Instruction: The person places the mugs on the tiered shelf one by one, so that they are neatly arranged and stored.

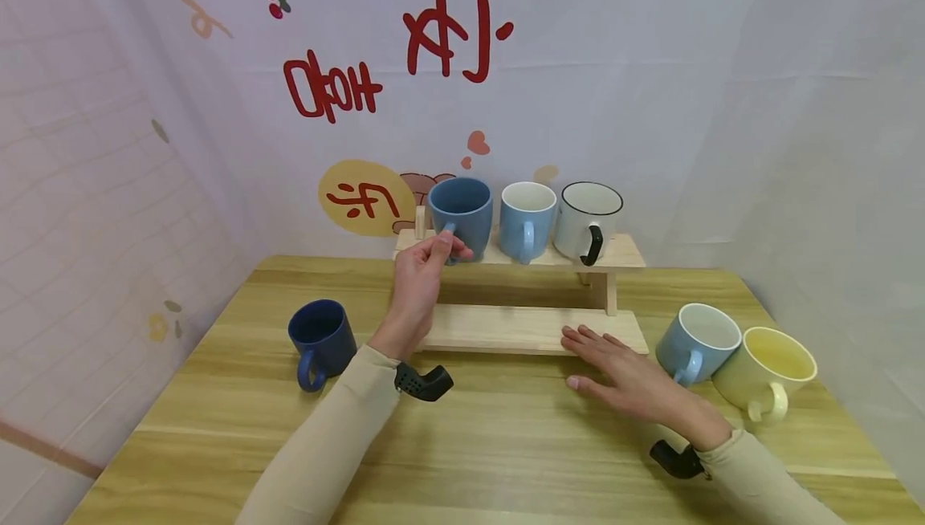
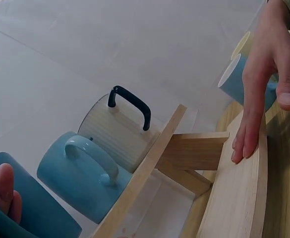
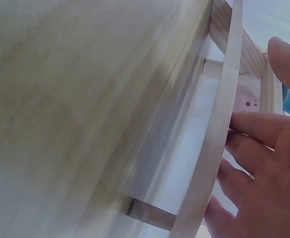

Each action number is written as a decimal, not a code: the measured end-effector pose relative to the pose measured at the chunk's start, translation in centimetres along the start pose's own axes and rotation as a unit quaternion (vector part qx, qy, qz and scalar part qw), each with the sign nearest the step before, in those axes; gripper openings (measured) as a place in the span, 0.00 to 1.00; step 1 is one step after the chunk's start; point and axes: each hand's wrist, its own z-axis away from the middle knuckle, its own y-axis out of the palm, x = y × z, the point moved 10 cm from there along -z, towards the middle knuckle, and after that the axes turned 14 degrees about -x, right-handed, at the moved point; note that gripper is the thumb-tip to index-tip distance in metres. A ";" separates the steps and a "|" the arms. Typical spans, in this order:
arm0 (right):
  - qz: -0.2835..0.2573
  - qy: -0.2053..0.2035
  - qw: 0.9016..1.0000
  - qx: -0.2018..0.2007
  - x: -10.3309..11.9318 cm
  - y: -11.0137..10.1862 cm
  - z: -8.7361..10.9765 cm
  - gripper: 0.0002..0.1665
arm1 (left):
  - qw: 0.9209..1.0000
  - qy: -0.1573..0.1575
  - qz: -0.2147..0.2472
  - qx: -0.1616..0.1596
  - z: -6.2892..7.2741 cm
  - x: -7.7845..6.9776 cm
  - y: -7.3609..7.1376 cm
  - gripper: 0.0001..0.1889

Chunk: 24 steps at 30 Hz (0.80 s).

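Observation:
My left hand (image 1: pixel 419 280) pinches the handle of a greyish-blue mug (image 1: pixel 474 228), which stands upright at the left end of the upper shelf (image 1: pixel 630 254) of a small wooden rack. Beside that mug are a light blue mug (image 1: pixel 515 232) and a white mug (image 1: pixel 573 229) with a dark rim and black handle; all three handles face me. Fingers of my right hand (image 1: pixel 636 376) lie stretched out on the right part of the lower shelf (image 1: pixel 499 329). In the right wrist view, those fingertips (image 3: pixel 239 121) touch the board's front edge, holding nothing.
A dark blue mug (image 1: pixel 334 352) stands on the wooden table (image 1: pixel 520 445) left of the rack. Right of it, a light blue mug (image 1: pixel 675 348) with a white inside stands close against a yellow mug (image 1: pixel 740 376). A white printed cloth (image 1: pixel 672 107) hangs behind.

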 end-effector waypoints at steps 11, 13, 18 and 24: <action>0.004 -0.003 1.000 0.002 0.0 0.0 0.0 0.38 | 1.000 0.010 0.006 0.010 -0.8 0.8 1.1 0.20; 0.005 -0.001 1.000 0.004 -0.1 0.1 -0.1 0.38 | 1.000 0.014 0.001 0.016 -0.8 0.8 1.3 0.20; 0.003 0.002 1.000 0.009 -0.2 0.4 0.0 0.39 | 0.999 0.018 -0.017 0.029 -1.0 1.0 1.8 0.21; 0.000 0.003 1.000 0.008 -0.3 0.3 0.1 0.39 | 0.996 0.042 -0.050 0.068 -1.0 0.6 2.3 0.20</action>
